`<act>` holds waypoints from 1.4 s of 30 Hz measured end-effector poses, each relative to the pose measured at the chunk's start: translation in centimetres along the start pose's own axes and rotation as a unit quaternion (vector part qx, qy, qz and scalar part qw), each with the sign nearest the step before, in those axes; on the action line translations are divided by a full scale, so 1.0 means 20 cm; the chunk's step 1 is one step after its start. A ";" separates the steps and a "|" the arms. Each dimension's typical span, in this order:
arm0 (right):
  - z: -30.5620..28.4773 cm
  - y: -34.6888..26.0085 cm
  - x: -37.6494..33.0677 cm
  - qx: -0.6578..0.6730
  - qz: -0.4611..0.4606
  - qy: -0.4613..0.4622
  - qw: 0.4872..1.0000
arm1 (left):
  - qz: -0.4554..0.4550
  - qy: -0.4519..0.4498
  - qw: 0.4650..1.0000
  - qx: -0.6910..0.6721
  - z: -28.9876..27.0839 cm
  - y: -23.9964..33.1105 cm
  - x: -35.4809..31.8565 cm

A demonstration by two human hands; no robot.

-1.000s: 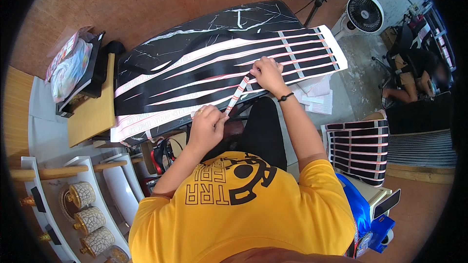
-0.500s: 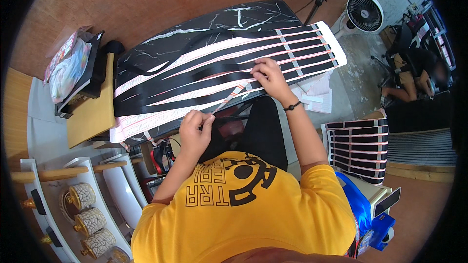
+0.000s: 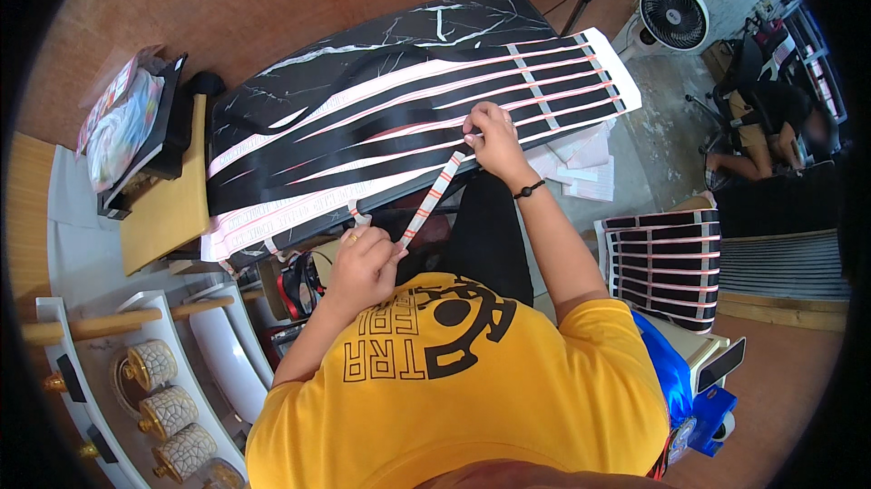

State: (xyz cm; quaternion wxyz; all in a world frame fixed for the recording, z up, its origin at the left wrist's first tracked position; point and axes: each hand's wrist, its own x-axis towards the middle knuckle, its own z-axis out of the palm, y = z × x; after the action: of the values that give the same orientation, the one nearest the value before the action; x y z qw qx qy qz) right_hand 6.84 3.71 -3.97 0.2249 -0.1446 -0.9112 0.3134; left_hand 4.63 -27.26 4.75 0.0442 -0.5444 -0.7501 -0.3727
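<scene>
A thin strip with white and orange bands stretches slantwise between my hands, in front of the table edge. My left hand is closed on its lower end, over my lap. At the upper end, my right hand has its fingers pinched together by the near edge of a long white sheet; the strip's tip meets a small dark piece there. Long black ribbons lie side by side on this sheet, with white, red-lined gaps between them. Grey tape bands cross them at the right.
The sheet lies on a black marble-patterned table. Another ribbon-covered sheet hangs at the right. Two fans stand beyond the table. Shelves with patterned jars are at the lower left. A seated person is at the far right.
The strip is straighter and shows more of its length between my hands. My left hand has moved slightly down, and my right hand has shifted a little, still with fingers pinched.
</scene>
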 end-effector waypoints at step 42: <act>0.04 -0.08 0.10 0.027 -0.052 0.129 0.990 | -0.076 -0.062 0.995 0.019 0.01 -0.40 0.57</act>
State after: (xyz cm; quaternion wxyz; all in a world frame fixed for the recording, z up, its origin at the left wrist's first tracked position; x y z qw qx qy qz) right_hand 4.52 2.84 -2.87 0.3602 -0.1301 -0.8721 0.3047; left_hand -6.76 -19.20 5.94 -0.0203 -0.5065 -0.7977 -0.3266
